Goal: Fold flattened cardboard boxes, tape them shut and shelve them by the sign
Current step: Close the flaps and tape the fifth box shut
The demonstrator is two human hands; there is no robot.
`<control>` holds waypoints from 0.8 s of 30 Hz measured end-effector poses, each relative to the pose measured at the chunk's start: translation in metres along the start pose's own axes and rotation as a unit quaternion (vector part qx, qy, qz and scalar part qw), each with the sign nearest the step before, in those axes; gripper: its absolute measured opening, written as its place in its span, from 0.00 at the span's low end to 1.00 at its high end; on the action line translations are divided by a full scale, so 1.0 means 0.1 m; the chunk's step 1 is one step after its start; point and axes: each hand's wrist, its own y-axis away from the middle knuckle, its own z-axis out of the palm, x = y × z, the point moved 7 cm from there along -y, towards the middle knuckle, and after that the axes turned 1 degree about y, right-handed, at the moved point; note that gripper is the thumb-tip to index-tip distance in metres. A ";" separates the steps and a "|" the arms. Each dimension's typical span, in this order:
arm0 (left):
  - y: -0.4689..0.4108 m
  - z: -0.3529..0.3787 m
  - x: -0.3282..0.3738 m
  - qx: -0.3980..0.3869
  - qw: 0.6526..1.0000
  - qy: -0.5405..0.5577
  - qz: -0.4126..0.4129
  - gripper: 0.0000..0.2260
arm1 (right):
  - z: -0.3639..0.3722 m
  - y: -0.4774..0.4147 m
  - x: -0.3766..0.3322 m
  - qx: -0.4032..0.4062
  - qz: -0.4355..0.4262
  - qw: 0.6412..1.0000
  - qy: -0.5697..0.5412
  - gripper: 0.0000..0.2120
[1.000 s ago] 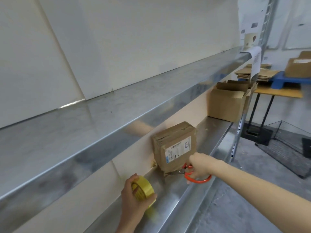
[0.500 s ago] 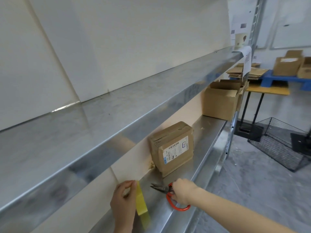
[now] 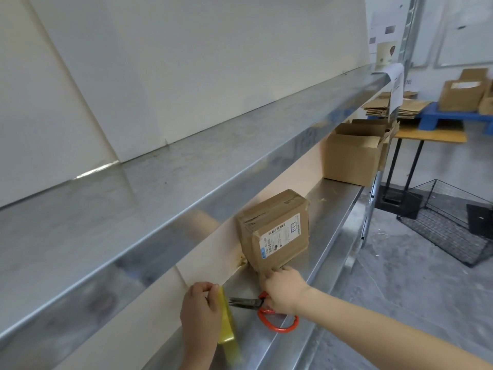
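Observation:
A taped cardboard box (image 3: pixel 274 228) with a white label stands on edge on the lower steel shelf (image 3: pixel 330 228), against the back panel. My left hand (image 3: pixel 200 311) grips a yellow tape roll (image 3: pixel 226 324) upright on the shelf. Red-handled scissors (image 3: pixel 277 323) lie just right of the roll, blades pointing at it. My right hand (image 3: pixel 285 289) covers their upper handle, and its fingertips touch the box's bottom front corner. Whether it still holds the scissors is hidden. A paper sign (image 3: pixel 396 89) hangs from the upper shelf's far end.
An open cardboard box (image 3: pixel 352 156) sits farther along the lower shelf. Beyond it, flattened boxes (image 3: pixel 400 108) lie on a yellow table beside a blue pallet (image 3: pixel 453 118) carrying folded boxes. A black wire basket (image 3: pixel 448 228) lies on the concrete floor.
My right hand drew the scissors back from the box toward the tape roll, lowered them to the shelf, then reached to the box's bottom corner. My left hand turned the roll upright.

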 end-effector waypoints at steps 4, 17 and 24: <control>0.12 -0.11 0.25 0.052 0.992 -0.032 0.114 0.12 | -0.12 0.00 0.09 0.039 -0.010 0.999 0.002 0.15; -0.01 0.06 -0.11 -0.005 0.982 0.169 -0.082 0.13 | -0.80 0.19 0.34 0.353 -0.025 0.915 -0.194 0.10; 0.00 0.25 -0.25 -0.069 0.957 0.230 -0.164 0.16 | -1.15 -0.21 0.71 0.312 -0.052 0.915 -0.251 0.15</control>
